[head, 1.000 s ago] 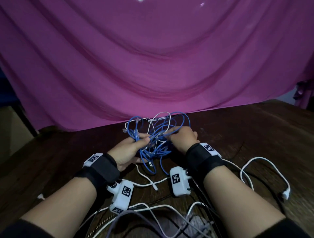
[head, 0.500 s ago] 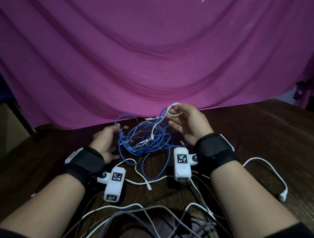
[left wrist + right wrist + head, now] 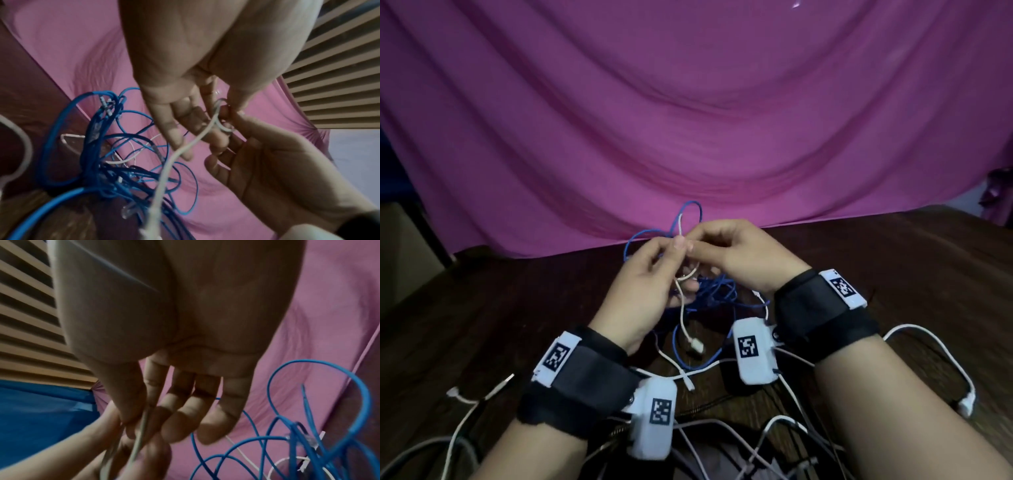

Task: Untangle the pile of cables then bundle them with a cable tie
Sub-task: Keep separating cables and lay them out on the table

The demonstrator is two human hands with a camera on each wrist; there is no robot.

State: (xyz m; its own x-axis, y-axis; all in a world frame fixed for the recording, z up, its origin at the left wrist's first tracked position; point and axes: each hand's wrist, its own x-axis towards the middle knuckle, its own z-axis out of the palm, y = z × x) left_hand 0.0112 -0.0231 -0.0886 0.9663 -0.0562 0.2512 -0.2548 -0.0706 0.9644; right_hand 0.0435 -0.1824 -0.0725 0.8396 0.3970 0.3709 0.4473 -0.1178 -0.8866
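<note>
Both hands are up over the middle of the tabletop [image 3: 893, 274], and their tips meet. The left hand [image 3: 650, 284] pinches a thin white cable [image 3: 683, 308] between its thumb and first finger. Its other fingers are loosely bent, and the palm faces the person. The right hand [image 3: 743, 260] pinches the same white cable just beside the left thumb. In the left wrist view a small loop of the white cable [image 3: 221, 116] sits right at the pinching tips. The other right fingers are loosely bent and hold nothing.

From the pinch, the white cable hangs down past the left palm. Its plug [image 3: 697, 347] dangles at the bottom, between the two wrists. I cannot tell if the plug touches the tabletop.

The blue cable pile [image 3: 709, 294] is under and just behind the hands, on the tabletop. One blue loop [image 3: 690, 212] sticks up behind the fingers, in front of the pink cloth [image 3: 688, 120]. The blue cables are all knotted together, and a few thin white ones run through them.

More white cables lie on the near part of the tabletop. One long white cable [image 3: 941, 349] curves on the right side, well apart from the pile.
</note>
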